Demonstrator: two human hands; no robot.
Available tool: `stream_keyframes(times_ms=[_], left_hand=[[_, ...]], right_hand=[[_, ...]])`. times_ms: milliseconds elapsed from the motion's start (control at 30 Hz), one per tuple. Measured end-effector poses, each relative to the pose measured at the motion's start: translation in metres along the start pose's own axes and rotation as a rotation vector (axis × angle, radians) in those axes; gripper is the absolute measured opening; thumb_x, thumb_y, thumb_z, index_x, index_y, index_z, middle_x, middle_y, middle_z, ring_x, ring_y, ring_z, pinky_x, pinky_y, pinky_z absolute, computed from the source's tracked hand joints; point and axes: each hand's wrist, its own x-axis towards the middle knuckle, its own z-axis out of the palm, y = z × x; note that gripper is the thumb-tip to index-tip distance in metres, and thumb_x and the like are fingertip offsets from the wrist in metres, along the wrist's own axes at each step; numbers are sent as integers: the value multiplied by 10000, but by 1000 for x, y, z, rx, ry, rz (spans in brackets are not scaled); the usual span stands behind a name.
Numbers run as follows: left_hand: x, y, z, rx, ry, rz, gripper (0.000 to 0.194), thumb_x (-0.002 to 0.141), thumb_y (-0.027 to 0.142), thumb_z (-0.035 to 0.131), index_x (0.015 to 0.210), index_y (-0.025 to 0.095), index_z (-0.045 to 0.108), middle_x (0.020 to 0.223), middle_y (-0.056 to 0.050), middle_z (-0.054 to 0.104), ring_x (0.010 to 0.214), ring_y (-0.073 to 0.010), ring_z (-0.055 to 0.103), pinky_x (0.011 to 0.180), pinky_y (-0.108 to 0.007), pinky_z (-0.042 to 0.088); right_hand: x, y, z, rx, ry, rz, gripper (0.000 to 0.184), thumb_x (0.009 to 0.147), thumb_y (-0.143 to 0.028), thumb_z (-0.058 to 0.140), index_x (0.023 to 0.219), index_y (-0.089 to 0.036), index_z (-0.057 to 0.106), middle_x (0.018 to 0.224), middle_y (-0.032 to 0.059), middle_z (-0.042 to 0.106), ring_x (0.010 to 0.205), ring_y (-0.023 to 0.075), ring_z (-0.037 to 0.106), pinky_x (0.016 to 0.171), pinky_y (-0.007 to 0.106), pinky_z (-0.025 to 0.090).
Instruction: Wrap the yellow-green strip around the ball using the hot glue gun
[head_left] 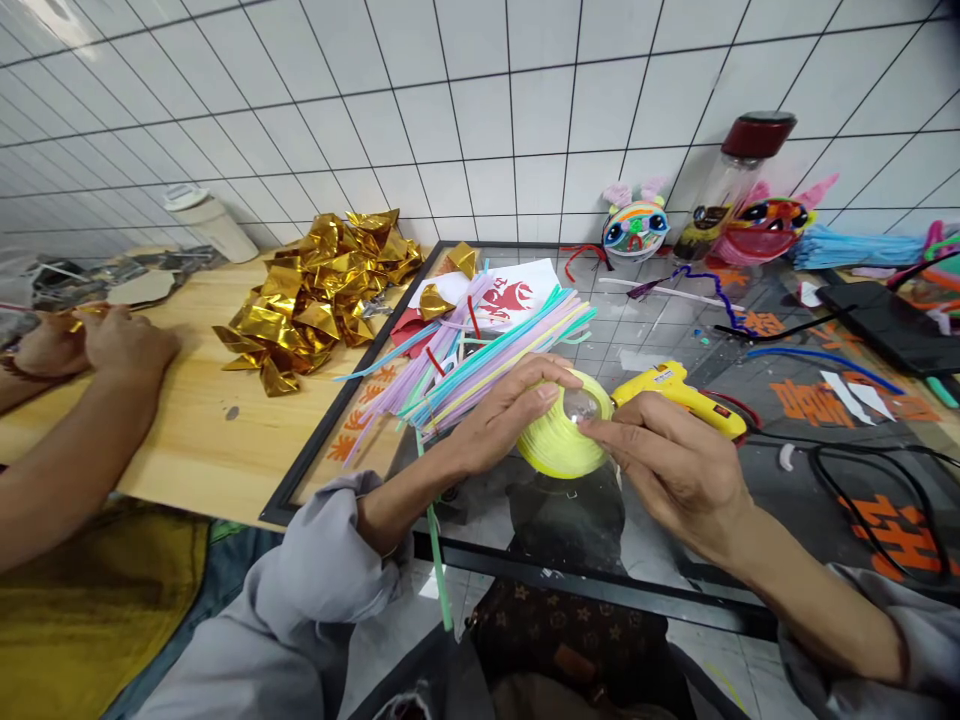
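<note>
Steadying the ball (562, 452) from its left side, the person's left hand (517, 408) has its grip curved around it, fingers near the top. The ball is over the dark panel (480, 510), at the front middle of the tabletop (187, 440). Yellow coils cover all of the side that shows, so that part looks done; a round clear patch (583, 403) at the top is bare and seems to be what is left. The underside is hidden. The right hand (679, 470) has its fingertips at the patch's edge; whether that grip pinches a strand cannot be told.

Counted from the left, there are two co-worker's hands (124, 345), one cup (214, 225) and one heap of gold foil (322, 285), its pieces too overlapped to count. Next come one bundle of pastel stems (495, 350), also uncountable, and one sheet (536, 275) with red print. Past the ball lies one glue gun (697, 402), nozzle toward the ball. By the wall are two faces (635, 228), with one bottle (739, 178) between them, then one blue bundle (859, 247). One black slab (892, 330) lies farthest right.
</note>
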Motion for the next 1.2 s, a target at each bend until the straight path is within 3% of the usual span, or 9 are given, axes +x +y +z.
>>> stream_keyframes(times_ms=[367, 633, 1000, 1200], left_hand=[[1, 1, 2, 19, 8, 32, 387, 999, 561, 478, 1089, 244, 680, 1220, -100, 663, 1231, -258, 598, 1143, -473, 442], [0, 7, 0, 43, -28, -75, 281, 921, 443, 634, 1115, 239, 650, 1316, -84, 614, 1310, -276, 550, 1180, -461, 388], [3, 3, -2, 10, -26, -87, 262, 857, 384, 689, 1064, 228, 648, 1266, -78, 610, 1298, -277, 539, 1176, -468, 366], [1, 2, -2, -24, -22, -91, 280, 857, 408, 685, 1065, 226, 637, 1302, -84, 605, 1305, -281, 535, 1172, -474, 365]], right_hand=[[-1, 1, 1, -49, -26, -19, 333, 940, -11, 558, 1140, -255, 664, 809, 19, 620, 724, 147, 597, 641, 281, 479], [-2, 1, 3, -29, -12, 2, 302, 955, -31, 542, 1142, -248, 640, 812, 16, 626, 722, 144, 602, 645, 284, 498], [4, 0, -8, 164, -27, 150, 158, 945, -85, 599, 985, -223, 664, 855, 38, 669, 771, 158, 653, 687, 297, 513], [3, 3, -6, 130, -39, 87, 212, 939, -57, 576, 1025, -227, 667, 858, 33, 634, 776, 154, 631, 668, 286, 498]])
